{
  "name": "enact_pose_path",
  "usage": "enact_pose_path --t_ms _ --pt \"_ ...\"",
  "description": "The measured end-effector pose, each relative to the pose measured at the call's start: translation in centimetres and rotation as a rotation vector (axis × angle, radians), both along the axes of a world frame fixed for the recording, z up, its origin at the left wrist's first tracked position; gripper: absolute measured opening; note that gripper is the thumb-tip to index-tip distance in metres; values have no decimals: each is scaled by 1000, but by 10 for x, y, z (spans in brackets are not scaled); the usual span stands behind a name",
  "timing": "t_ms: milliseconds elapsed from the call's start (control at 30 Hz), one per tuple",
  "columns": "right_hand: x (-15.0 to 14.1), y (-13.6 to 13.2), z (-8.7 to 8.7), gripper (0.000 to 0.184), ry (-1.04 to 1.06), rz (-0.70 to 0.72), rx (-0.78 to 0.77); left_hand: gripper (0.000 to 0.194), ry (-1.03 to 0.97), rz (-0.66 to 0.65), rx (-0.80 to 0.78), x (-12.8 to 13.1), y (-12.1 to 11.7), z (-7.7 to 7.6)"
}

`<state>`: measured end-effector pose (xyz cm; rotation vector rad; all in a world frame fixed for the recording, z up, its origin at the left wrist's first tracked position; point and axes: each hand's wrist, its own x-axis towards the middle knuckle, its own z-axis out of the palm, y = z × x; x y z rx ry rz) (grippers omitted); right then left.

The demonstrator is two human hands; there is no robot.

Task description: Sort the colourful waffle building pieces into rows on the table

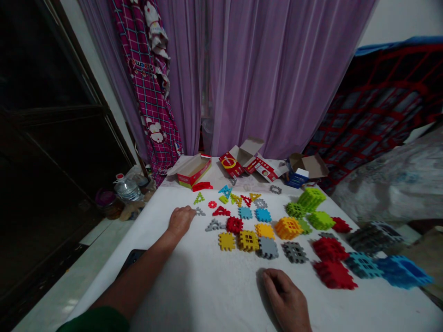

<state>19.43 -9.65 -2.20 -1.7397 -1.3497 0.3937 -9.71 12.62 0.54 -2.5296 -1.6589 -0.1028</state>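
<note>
My left hand reaches across the white table with its fingers curled together. Its fingertips meet the edge of a small grey triangular building piece, which lies flat. Close to it are a green triangular piece, a red round piece, a red triangular piece and a larger grey triangular piece. My right hand rests loosely closed near the front of the table, with nothing visible in it. Beyond it lie a grey square block and a dark grey square block.
Stacked red blocks, blue blocks and green blocks stand on the right. Opened cartons, including a red box and a blue box, line the back. A dark phone-like object lies beneath my left forearm.
</note>
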Motion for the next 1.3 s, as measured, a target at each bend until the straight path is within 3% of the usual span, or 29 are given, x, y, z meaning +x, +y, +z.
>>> enact_pose_path --t_ms 233,400,567,800,1300 --pt "5 0 -5 39 -31 36 -41 26 13 2 -56 4 1 8" --pt "0 -1 -1 40 4 10 -17 26 -52 0 -41 16 -15 34" --pt "-3 -2 -7 38 27 -42 -9 21 -83 -147 -95 41 -41 55" --pt "-2 -2 -8 38 37 -6 -12 20 -3 -180 -99 62 -50 47" --pt "-1 -3 -10 38 41 7 -34 22 48 -204 -119 69 -51 47"
